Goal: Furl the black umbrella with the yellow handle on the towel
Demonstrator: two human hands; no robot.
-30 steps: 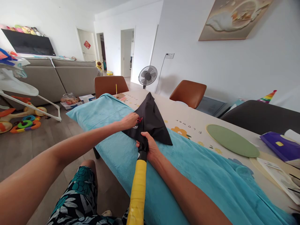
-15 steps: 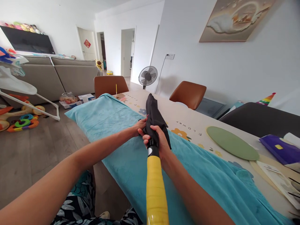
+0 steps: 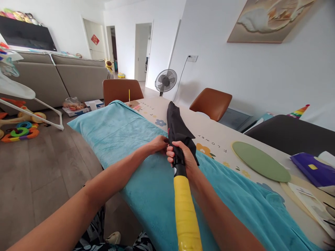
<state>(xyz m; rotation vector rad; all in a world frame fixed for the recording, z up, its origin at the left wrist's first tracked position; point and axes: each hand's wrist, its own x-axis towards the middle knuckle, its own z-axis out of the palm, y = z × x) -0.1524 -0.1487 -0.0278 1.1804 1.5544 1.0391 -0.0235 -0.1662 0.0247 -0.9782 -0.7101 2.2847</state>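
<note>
A folded umbrella with black cloth and a yellow-wrapped handle points away from me over the table. My right hand is wrapped round the lower end of the black cloth, just above the black collar. At the left edge of the cloth, my left hand has its fingers bent in and pinched against the umbrella; the fingertips are partly hidden. Under both forearms lies a turquoise cloth, spread along the near side of the table.
A green oval mat and a purple packet lie on the right. Brown chairs stand on the far side, a fan behind them. Toys and a white-framed seat are on the floor at left.
The umbrella and my right hand have shifted slightly right in view. My left hand has slid a little down the cloth, its fingers now more curled. The view has tilted slightly.
</note>
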